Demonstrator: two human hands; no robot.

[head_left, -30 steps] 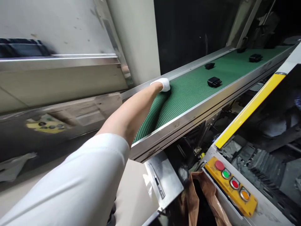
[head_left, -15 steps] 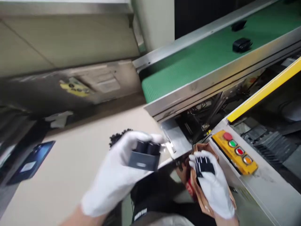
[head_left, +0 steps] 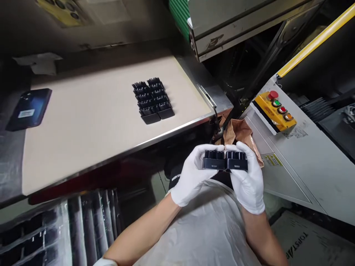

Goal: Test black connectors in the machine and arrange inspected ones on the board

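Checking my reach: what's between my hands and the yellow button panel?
Head view: a brown paper bag lies between the left hand, right hand and yellow button panel.

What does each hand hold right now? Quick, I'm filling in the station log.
Left hand: closed, holding a black plastic block.
Right hand: closed, holding a second black plastic block, side by side with the first.

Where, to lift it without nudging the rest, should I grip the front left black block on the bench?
Come from above on the near side and take the front left black block by its flat front end and free left side. The block beside it and the one behind appear to sit tight against it, probably leaving no room for fingers there.
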